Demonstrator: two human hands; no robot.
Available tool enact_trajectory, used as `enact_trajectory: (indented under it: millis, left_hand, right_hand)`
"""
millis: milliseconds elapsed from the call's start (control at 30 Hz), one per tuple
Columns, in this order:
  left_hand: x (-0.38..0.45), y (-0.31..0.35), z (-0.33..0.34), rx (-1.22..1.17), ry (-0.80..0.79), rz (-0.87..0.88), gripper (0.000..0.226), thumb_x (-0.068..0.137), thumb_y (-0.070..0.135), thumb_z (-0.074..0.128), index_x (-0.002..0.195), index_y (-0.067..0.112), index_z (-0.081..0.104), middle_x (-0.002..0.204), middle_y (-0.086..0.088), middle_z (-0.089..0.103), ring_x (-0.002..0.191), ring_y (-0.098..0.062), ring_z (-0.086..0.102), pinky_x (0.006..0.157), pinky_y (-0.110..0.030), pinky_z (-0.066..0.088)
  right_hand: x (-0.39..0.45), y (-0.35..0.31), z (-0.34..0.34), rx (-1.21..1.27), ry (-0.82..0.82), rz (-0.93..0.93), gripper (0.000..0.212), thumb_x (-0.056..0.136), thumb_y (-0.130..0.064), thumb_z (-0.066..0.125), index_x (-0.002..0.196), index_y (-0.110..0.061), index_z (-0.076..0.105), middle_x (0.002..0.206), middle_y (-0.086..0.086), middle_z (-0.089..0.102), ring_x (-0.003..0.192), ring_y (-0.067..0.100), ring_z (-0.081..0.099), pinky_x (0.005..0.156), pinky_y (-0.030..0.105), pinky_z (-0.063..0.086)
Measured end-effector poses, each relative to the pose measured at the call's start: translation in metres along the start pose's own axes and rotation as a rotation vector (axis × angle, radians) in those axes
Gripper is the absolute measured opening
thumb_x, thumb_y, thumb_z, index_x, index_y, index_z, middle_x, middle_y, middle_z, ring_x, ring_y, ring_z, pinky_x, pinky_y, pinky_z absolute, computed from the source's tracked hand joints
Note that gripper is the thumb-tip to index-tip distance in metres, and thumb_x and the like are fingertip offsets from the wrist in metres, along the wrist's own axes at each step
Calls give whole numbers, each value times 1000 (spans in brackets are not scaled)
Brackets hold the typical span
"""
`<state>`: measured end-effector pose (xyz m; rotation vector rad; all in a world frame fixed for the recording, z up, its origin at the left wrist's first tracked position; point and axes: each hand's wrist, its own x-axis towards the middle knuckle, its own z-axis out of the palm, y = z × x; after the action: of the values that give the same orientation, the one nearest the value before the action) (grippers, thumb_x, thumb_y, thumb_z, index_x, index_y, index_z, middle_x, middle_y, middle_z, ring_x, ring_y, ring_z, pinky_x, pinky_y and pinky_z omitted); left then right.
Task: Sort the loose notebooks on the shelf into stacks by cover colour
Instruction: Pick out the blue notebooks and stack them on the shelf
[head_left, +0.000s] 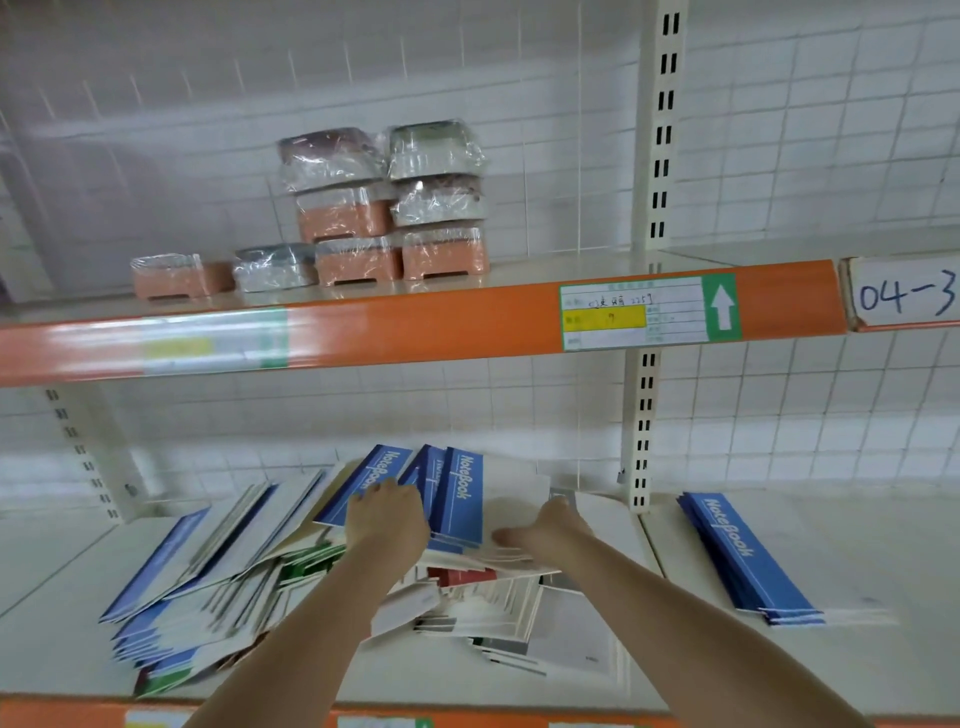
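A: Where do the notebooks lie?

B: Most sit in a loose heap of thin paper-covered notebooks (322, 566), blue, white, green and red, on the cream metal lower shelf (52, 561), at about six o'clock from the centre of the view. A tidy stack of blue-covered notebooks (748, 558) lies apart, at about four o'clock, past the slotted cream upright post (641, 426).

A: And the hands?

B: Both reach into the far side of the heap. The left hand (387, 517) lies on top of an upturned blue notebook printed "NoteBook" (465, 499), which leans with others at twelve o'clock of the heap. Whether its fingers curl round the cover edge cannot be told. The right hand (553, 530) is at three o'clock of the left, thumb out toward it, over white covers; its fingers are hidden, so its hold cannot be judged either.

A: What might go wrong?

B: The heap is fanned and overlapping, so lifting one blue cover could drag its neighbours and send them sliding toward the orange front edge of the shelf (493, 719). Many lie white side up, so a colour could be misjudged unless each is turned. The picture is also blurred, which hints at haste.

A: Anything above?

B: Plastic-wrapped terracotta and grey boxes (363, 218) are stacked on the upper shelf with the orange front rail (415, 327), at twelve o'clock, well clear of the arms.
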<state>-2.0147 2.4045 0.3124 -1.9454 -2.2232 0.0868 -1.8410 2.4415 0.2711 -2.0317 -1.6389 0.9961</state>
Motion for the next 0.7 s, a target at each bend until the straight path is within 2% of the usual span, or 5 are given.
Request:
enact_trajectory:
  millis: [133,267,367,467,700]
  left_hand:
    - [3,0,2,-48,10,-19,37,100,36,43,126,12,54,126,-6,56,117,-22,53,103,-37,41]
    - [4,11,5,-84,-33,-99,54,100,48,41,134,7,46,135,-9,52,125,-25,49,102,-36,41]
    - [8,17,8,-84,-47,-142,53,101,44,40,137,6,44,135,-9,53,124,-25,50,100,-35,42]
    - [8,20,7,-75,-38,-143,59,97,53,43,135,7,46,132,-8,55,120,-25,52,97,-34,44]
    - [8,32,11,-29,-9,-96,76,93,62,44,144,7,34,146,-12,40,134,-28,39,108,-38,34]
  right_hand:
    - [7,4,1,116,34,16,71,73,-35,79,127,-3,46,109,7,63,95,23,65,76,30,55]
    - [3,8,-6,58,54,12,39,85,-21,66,118,-5,52,99,6,59,77,20,64,58,24,50]
    - [7,14,-12,44,74,8,29,88,-13,58,115,-4,54,95,7,57,81,22,60,60,24,49]
    - [7,20,-16,96,82,18,3,88,-5,52,86,-6,52,77,5,52,69,20,57,53,23,47]
    - [8,32,-22,136,143,-57,17,91,-5,41,101,-9,55,86,7,58,77,25,63,57,29,49]
